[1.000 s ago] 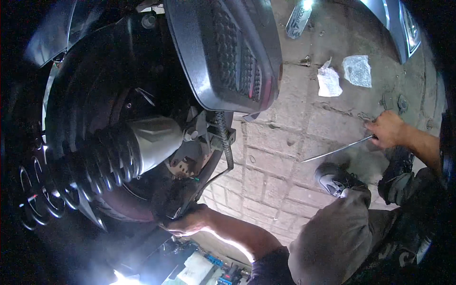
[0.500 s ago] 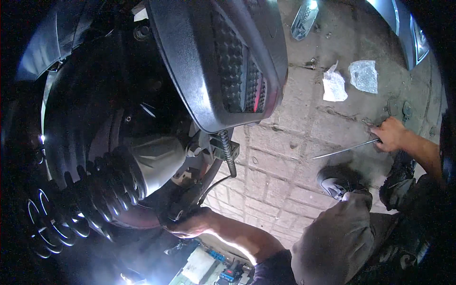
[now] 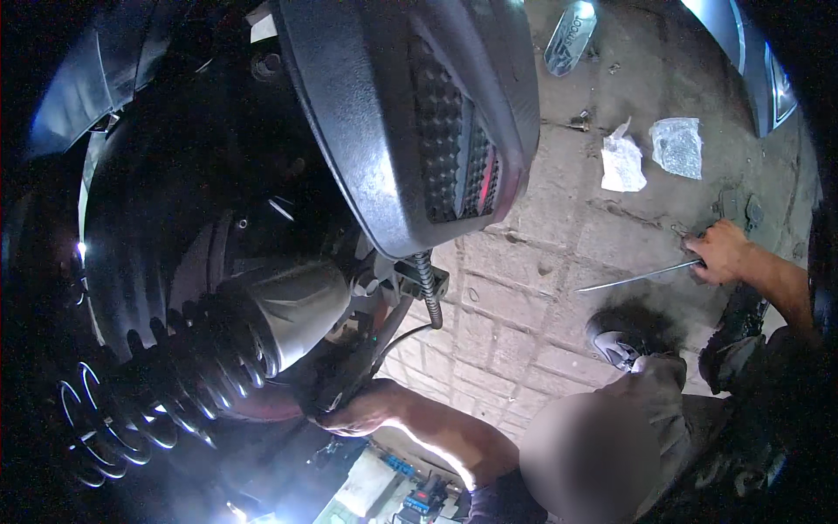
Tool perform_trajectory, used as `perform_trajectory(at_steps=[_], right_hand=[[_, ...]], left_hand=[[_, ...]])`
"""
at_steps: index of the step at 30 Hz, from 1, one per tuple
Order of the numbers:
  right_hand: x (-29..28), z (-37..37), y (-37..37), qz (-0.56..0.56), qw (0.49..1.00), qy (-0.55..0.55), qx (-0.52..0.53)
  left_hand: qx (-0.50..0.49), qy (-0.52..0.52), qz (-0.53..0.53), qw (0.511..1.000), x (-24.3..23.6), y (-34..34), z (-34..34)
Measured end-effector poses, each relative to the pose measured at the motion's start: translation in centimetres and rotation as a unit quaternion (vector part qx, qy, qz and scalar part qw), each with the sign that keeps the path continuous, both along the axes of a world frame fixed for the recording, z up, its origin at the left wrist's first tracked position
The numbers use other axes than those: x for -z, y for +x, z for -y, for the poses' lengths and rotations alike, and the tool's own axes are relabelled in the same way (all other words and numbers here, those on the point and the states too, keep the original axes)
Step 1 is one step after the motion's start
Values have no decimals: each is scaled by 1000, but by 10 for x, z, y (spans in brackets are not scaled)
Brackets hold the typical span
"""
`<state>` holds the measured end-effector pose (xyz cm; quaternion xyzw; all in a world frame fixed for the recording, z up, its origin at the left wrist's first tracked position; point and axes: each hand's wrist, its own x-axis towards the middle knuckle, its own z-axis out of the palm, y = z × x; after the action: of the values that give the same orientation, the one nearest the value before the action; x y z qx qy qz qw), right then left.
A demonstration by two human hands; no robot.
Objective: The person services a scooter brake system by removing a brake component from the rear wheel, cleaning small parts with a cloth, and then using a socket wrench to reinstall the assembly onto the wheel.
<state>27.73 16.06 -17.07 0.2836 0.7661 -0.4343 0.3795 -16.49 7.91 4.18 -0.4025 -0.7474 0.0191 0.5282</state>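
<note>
My right hand (image 3: 726,253) is closed round a long thin metal rod (image 3: 642,276) just above the paved ground. The rod's tapered end points left; its other end is hidden in the hand. My left hand (image 3: 353,414) reaches in low under the vehicle's rear, against a dark part (image 3: 327,384). Its fingers are mostly hidden there. Close to that hand are a coil spring shock absorber (image 3: 205,371) with a grey sleeve (image 3: 301,310) and a black cable (image 3: 393,345). Above hangs the tail section (image 3: 367,140) with its rear light (image 3: 463,131).
Two clear plastic wrappers (image 3: 622,162) (image 3: 676,148), a small bolt-like metal piece (image 3: 580,120) and an oblong plate (image 3: 571,39) lie on the paving (image 3: 515,262). My shoe (image 3: 618,342) stands between my arms. A blue-and-silver panel (image 3: 742,61) is at far right, assorted tools (image 3: 423,498) at the bottom.
The vehicle and ground have shifted slightly right and down in the view. Both hands keep about the same places, and the rod is still in my right hand.
</note>
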Motion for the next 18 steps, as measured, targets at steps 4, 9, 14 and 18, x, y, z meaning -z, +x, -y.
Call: perform_trajectory(at_steps=[4, 9, 14, 18], right_hand=[[7, 5, 9, -27, 1000, 8, 7], [3, 1, 7, -22, 1000, 0, 16], [-2, 1, 15, -10, 999, -18, 47], [9, -6, 1, -7, 998, -12, 65]], left_hand=[[-8, 2, 5, 1000, -1, -2, 1], [-13, -2, 14, 1000, 1, -3, -2], [-14, -10, 33, 999, 5, 0, -6], [-28, -12, 39, 999, 5, -10, -6]])
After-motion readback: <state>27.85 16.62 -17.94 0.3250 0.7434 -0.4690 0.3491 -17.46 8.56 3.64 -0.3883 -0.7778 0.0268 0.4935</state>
